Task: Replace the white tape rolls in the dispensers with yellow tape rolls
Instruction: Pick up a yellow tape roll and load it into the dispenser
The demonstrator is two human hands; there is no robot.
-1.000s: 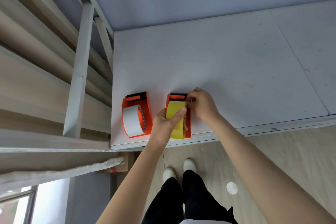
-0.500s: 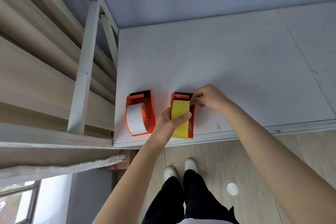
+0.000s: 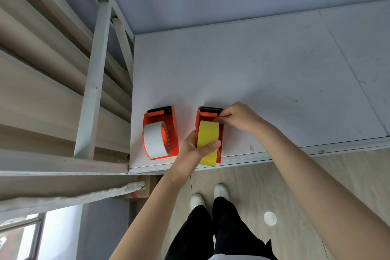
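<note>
Two orange tape dispensers lie side by side near the front left edge of the white table [image 3: 263, 82]. The left dispenser [image 3: 174, 133] carries a white tape roll [image 3: 153, 140]. The right dispenser [image 3: 209, 114] carries a yellow tape roll [image 3: 207, 133]. My left hand [image 3: 194, 150] grips that yellow roll, thumb across its top. My right hand [image 3: 238, 117] pinches at the far right corner of the roll, just behind the dispenser's serrated black blade; what the fingertips hold is too small to tell.
A white metal frame with wooden slats [image 3: 95, 82] rises along the table's left side. The wall runs behind the table. Below the table's front edge [image 3: 295, 155] I see the wooden floor, my white shoes [image 3: 220, 191] and a white spot [image 3: 270, 218].
My right hand has slid a little right and back from the dispenser's front, so the black blade shows. The left hand keeps its hold on the yellow roll.
</note>
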